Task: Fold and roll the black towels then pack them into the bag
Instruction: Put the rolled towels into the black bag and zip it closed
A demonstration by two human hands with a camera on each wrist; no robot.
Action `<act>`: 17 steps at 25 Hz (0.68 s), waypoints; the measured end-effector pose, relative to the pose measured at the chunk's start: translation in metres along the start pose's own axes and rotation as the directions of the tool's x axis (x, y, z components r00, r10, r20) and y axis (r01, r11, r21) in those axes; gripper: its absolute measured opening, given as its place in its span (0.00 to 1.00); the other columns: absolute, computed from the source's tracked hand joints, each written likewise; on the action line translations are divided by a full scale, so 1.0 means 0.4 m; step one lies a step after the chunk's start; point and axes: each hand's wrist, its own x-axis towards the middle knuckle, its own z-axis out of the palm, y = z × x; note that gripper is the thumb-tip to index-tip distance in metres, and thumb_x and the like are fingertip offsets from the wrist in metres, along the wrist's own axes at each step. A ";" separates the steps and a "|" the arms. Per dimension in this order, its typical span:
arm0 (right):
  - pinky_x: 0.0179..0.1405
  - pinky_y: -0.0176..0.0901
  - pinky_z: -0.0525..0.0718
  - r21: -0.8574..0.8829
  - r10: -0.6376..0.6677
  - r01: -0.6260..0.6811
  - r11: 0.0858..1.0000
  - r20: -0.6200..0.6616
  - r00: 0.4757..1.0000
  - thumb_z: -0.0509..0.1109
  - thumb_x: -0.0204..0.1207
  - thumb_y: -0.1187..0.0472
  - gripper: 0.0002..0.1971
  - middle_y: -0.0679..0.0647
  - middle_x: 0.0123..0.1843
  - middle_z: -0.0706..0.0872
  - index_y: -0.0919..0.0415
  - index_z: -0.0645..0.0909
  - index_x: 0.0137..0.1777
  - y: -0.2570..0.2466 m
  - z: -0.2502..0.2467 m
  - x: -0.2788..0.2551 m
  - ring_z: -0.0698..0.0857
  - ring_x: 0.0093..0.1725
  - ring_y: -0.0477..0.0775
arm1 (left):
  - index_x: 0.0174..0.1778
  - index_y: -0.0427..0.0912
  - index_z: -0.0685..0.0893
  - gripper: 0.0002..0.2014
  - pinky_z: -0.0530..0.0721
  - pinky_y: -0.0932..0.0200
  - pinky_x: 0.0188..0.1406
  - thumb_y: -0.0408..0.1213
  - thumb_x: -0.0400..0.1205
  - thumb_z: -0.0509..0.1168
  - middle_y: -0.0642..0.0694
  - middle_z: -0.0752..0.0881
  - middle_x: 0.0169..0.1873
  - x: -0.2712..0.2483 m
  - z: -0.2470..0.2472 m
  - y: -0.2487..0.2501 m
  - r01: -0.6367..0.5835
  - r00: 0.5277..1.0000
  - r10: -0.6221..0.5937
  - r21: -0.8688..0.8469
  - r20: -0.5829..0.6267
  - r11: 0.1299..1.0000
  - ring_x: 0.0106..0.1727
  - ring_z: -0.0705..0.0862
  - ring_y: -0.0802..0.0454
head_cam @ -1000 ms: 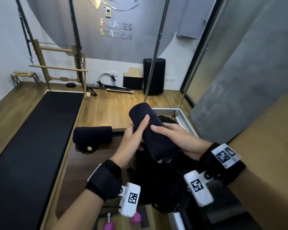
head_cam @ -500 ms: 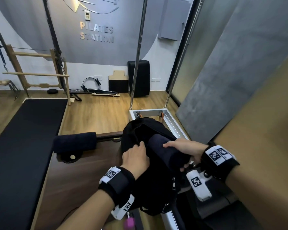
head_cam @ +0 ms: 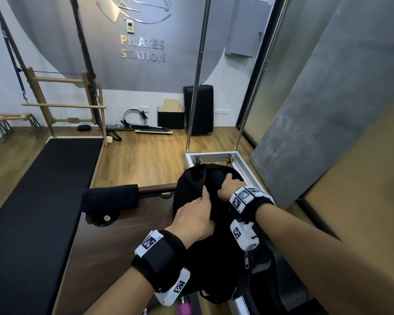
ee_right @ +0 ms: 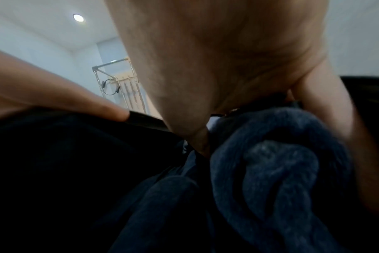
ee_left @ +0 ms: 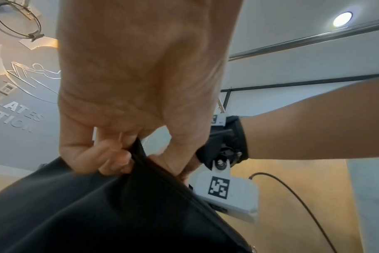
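Note:
A black bag (head_cam: 191, 189) stands open on the dark wooden surface in front of me. My left hand (head_cam: 195, 218) pinches the near edge of the bag's opening (ee_left: 138, 154) and holds it apart. My right hand (head_cam: 229, 186) is curled over the end of a rolled dark towel (head_cam: 216, 178), which is mostly down inside the bag. The right wrist view shows the towel's spiral end (ee_right: 277, 162) under my thumb and fingers. A second rolled black towel (head_cam: 110, 197) lies on the surface to the left of the bag.
A long black padded mat (head_cam: 39, 201) runs along the left. A metal frame (head_cam: 214, 155) with two upright poles stands just behind the bag. A grey panel (head_cam: 316, 121) leans at the right. Pink dumbbells (head_cam: 183, 306) sit near my left wrist.
The rolled towel went from held up in both hands down into the bag. My left hand moved to the bag's opening edge, and my right hand pushed the towel deeper.

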 end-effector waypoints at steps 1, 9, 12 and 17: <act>0.71 0.60 0.82 0.006 0.048 -0.048 0.999 0.003 0.999 0.69 0.85 0.52 0.36 0.68 0.77 0.78 0.63 0.57 0.86 -0.004 -0.008 0.019 0.81 0.75 0.70 | 0.93 0.42 0.33 0.53 0.75 0.51 0.45 0.38 0.83 0.67 0.45 0.82 0.62 -0.001 -0.002 -0.002 0.002 1.000 -0.002 0.003 0.003 1.000 0.61 0.84 0.40; 0.61 0.56 0.82 -0.095 -0.029 0.025 0.995 -0.041 0.999 0.68 0.85 0.50 0.36 0.64 0.74 0.83 0.66 0.60 0.86 0.009 0.044 0.091 0.83 0.73 0.67 | 0.91 0.38 0.28 0.55 0.77 0.50 0.37 0.37 0.83 0.67 0.50 0.79 0.42 0.019 0.013 0.014 0.000 1.000 0.000 0.021 -0.027 1.000 0.38 0.79 0.46; 0.64 0.56 0.84 -0.109 -0.026 0.031 0.994 0.043 0.999 0.70 0.85 0.47 0.41 0.68 0.78 0.79 0.67 0.56 0.88 0.005 0.000 0.119 0.83 0.74 0.68 | 0.91 0.38 0.28 0.55 0.68 0.54 0.27 0.36 0.83 0.67 0.53 0.73 0.36 0.026 0.016 0.011 -0.015 1.000 0.017 0.051 -0.023 0.999 0.31 0.73 0.53; 0.70 0.57 0.80 0.153 -0.012 0.004 0.988 0.055 0.998 0.66 0.89 0.55 0.38 0.71 0.79 0.76 0.58 0.50 0.91 -0.006 -0.036 0.146 0.80 0.76 0.71 | 0.91 0.38 0.30 0.53 0.63 0.55 0.26 0.35 0.83 0.65 0.54 0.71 0.35 0.022 0.029 -0.001 -0.015 1.000 0.017 0.111 -0.020 0.994 0.30 0.71 0.54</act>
